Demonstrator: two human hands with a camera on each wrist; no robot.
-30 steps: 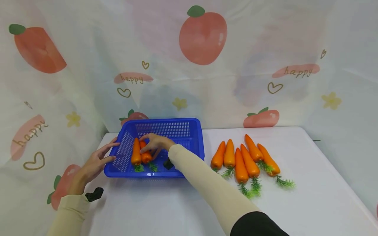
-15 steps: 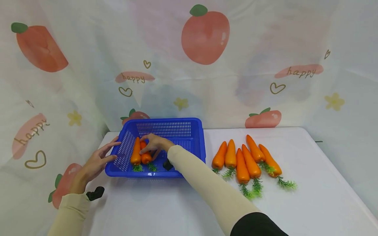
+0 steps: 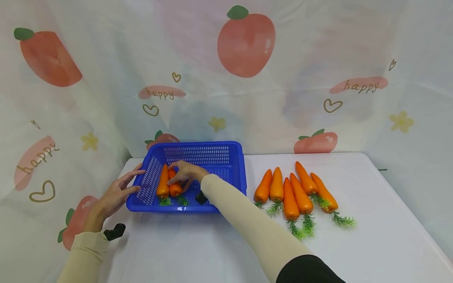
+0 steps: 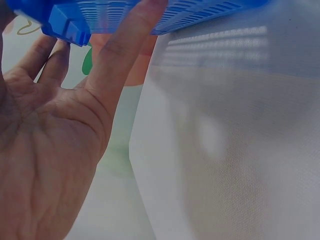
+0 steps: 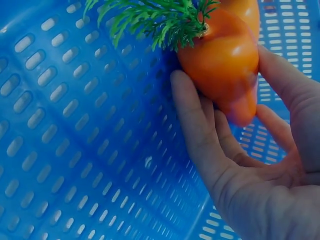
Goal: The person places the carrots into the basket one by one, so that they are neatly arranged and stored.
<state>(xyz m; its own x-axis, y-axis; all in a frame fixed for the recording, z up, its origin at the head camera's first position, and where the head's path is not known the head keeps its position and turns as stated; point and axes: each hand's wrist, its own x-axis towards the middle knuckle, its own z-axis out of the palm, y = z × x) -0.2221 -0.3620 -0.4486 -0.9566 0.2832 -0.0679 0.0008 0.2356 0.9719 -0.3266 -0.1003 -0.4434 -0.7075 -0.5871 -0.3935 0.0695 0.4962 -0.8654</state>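
Observation:
In the head view, a blue plastic basket (image 3: 238, 169) with slotted walls stands at the table's back left. Two orange carrots with green tops lie side by side inside, near its left wall. My right hand (image 3: 187, 173) reaches in and holds the right carrot (image 3: 175, 190), thumb on one side and fingers on the other. Close against it lies the left carrot (image 3: 163, 184). The right wrist view shows the held carrot (image 5: 220, 62) between thumb and fingers. My left hand (image 3: 114, 197) touches the basket's left side with extended fingers; its thumb (image 4: 120, 55) meets the blue wall.
Several more carrots (image 3: 290, 200) lie in a loose group on the white table (image 3: 212, 251), right of the basket. A printed cloth (image 3: 244, 114) hangs behind the table and along its sides. The basket's back edge is close to that cloth.
The head view has shifted very slightly. Both hands, the basket and the carrots keep their places.

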